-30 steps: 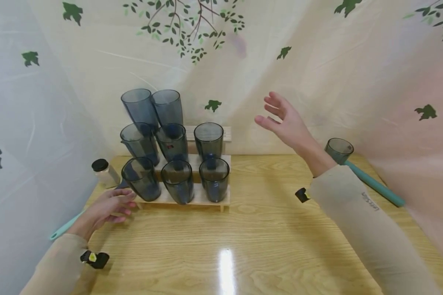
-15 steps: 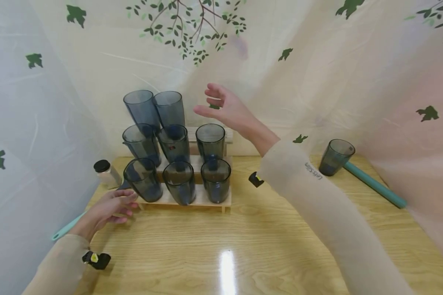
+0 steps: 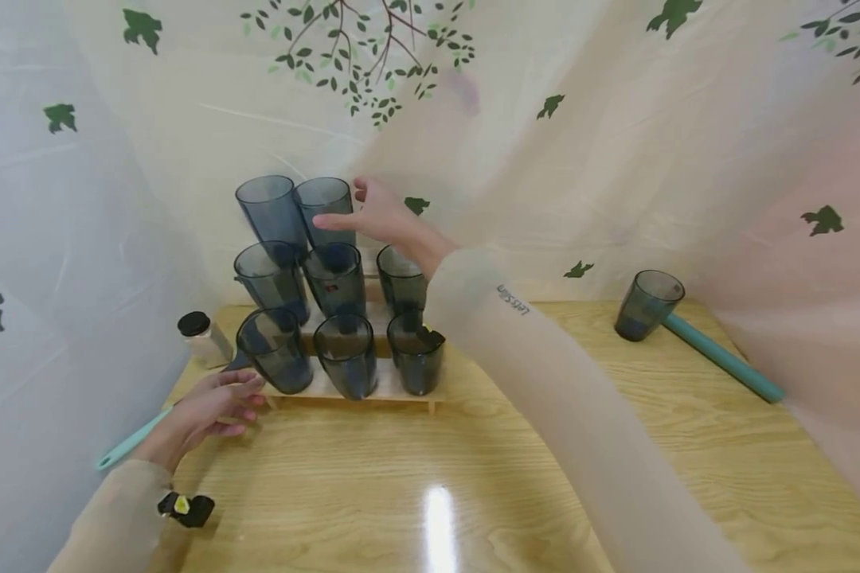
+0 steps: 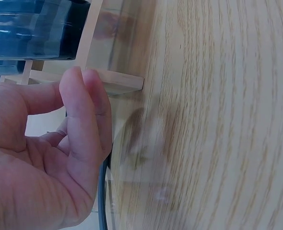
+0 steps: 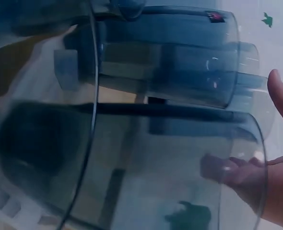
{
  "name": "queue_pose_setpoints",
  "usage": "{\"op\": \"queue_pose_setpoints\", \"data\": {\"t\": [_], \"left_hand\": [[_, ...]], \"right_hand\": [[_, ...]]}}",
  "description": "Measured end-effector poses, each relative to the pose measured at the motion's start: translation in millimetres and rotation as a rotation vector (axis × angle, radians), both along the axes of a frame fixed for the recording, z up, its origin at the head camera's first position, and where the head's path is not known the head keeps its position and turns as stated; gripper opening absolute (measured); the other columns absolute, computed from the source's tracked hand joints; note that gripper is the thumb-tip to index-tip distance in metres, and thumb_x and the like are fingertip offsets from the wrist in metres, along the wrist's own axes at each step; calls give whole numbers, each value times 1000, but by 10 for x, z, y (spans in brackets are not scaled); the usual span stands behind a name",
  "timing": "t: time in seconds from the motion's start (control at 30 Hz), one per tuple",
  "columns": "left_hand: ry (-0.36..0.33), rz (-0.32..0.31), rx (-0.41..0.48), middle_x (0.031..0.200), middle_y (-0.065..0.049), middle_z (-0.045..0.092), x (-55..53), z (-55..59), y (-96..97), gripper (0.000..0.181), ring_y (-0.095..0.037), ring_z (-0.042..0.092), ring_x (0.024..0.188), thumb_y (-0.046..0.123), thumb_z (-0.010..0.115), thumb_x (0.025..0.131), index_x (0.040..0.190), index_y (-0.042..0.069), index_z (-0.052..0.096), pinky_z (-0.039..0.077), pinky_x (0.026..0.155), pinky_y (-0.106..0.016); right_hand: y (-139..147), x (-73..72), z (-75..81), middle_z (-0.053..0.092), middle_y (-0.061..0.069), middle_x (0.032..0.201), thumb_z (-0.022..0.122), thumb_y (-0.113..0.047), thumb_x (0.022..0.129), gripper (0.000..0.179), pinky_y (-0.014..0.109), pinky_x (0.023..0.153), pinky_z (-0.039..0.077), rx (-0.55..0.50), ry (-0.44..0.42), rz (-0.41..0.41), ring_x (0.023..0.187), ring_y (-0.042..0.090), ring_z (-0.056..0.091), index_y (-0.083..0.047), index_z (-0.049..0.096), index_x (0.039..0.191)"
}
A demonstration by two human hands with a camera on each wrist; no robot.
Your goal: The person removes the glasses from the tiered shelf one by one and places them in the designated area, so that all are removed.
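A tiered wooden rack (image 3: 387,386) carries upright smoky blue drinking glasses: two on top, three in the middle, three in front. My left hand (image 3: 218,406) is at its front left corner, thumb and fingertips (image 4: 74,76) pinching the rack's end in the left wrist view. Up at the top row, my right hand (image 3: 380,213) reaches to the right-hand glass (image 3: 324,197), thumb in front of it and fingers beside its rim, spread apart. In the right wrist view, nearer glasses (image 5: 156,158) cover part of that hand.
Another glass (image 3: 645,306) stands alone at the right, beside a teal rod-like handle (image 3: 731,362). Left of the rack are a black-lidded jar (image 3: 204,338) and a light teal handle (image 3: 132,438). A leaf-patterned sheet (image 3: 509,159) hangs behind the table.
My right hand has swept left from the open space on the right, over the rack to the top right glass. The left hand has stayed at the rack's corner.
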State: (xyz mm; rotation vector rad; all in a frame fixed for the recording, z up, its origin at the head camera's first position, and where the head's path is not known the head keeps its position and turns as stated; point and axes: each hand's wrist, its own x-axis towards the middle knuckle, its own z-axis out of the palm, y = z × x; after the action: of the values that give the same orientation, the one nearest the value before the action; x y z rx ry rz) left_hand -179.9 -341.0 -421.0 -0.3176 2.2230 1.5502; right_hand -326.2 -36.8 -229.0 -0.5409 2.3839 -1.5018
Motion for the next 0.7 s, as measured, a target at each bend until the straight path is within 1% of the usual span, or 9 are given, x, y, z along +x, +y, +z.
{"op": "queue_pose_setpoints", "data": {"t": [0.1,0.2,0.33,0.57,0.7], "left_hand": [[1,3,-3,104,-3,69,3,6,-3,59,-15,65,81,38,60,103,141,-2,36,59,66,-32],[0,6,0,103,-2,69,-2,4,5,59,-16,66,81,39,61,103,140,-1,38,59,66,-33],[-1,7,5,102,-3,69,2,-20,14,57,-16,66,81,39,61,103,138,-1,39,59,66,-33],[0,-1,12,100,-1,69,-4,-32,-8,52,-16,65,79,36,58,104,136,0,40,59,64,-32],[-7,0,12,99,0,69,-13,-41,-21,52,-16,65,79,35,57,105,138,-1,38,59,63,-32]], "right_hand": [[-73,-16,-59,29,1,163,81,-45,86,101,35,114,35,4,31,-2,148,15,29,-16,21,162],[-124,-20,-91,31,3,162,81,-45,86,99,33,112,38,38,83,-10,146,17,32,-14,24,160],[-160,-19,-120,31,3,162,81,-47,85,99,33,112,37,84,127,-34,146,18,33,-14,25,160],[-178,-22,-156,38,2,158,81,-45,86,93,32,109,41,23,140,-60,142,16,39,-16,30,159],[-184,-25,-166,40,1,157,81,-45,86,93,31,108,41,20,149,-69,141,15,40,-17,31,159]]}}
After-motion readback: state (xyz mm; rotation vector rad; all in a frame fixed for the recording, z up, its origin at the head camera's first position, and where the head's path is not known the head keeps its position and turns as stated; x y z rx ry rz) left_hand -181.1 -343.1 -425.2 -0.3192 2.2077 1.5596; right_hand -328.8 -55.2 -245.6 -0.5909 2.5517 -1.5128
